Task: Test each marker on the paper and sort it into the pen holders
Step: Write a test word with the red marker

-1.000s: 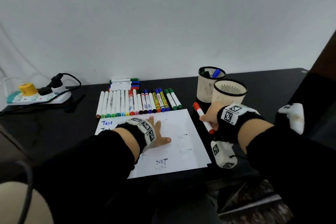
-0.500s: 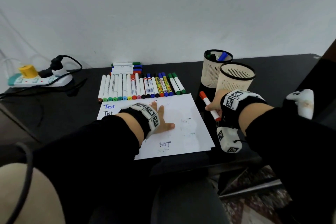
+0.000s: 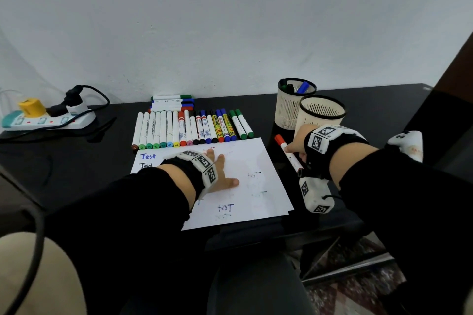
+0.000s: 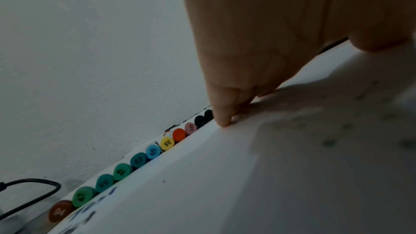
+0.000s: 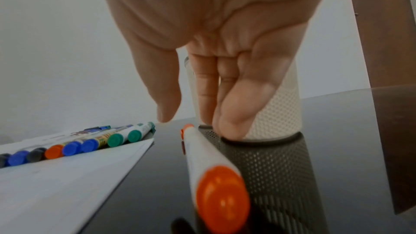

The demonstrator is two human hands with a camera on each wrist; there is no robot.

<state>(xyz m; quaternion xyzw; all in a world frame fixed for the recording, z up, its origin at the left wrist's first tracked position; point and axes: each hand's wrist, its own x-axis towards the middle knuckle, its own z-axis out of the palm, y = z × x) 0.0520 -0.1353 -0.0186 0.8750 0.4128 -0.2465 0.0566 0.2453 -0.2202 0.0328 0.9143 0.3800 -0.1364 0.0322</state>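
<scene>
A white sheet of paper [image 3: 256,161] with "Test" scribbles lies on the black table. My left hand [image 3: 220,174] rests flat on it, fingers straight, fingertips [image 4: 223,120] touching the paper [image 4: 202,184] near its far edge. A row of capped markers [image 3: 192,128] lies beyond the sheet. A red-capped white marker [image 3: 288,153] lies on the table right of the paper. My right hand [image 3: 297,140] hovers over it with straight fingers; in the right wrist view the marker [image 5: 202,152] lies between thumb and fingers, ungripped. Two mesh pen holders stand behind: the near one [image 3: 322,115] and the far one [image 3: 289,107] with markers inside.
A power strip [image 3: 48,120] with plugs and cables sits at the back left. A few more markers [image 3: 174,102] are stacked behind the row. A white game controller [image 3: 407,143] lies at the right. The table's front edge runs just below the paper.
The head view has shifted. Both hands, the red-capped marker and the holders keep about the same places relative to each other.
</scene>
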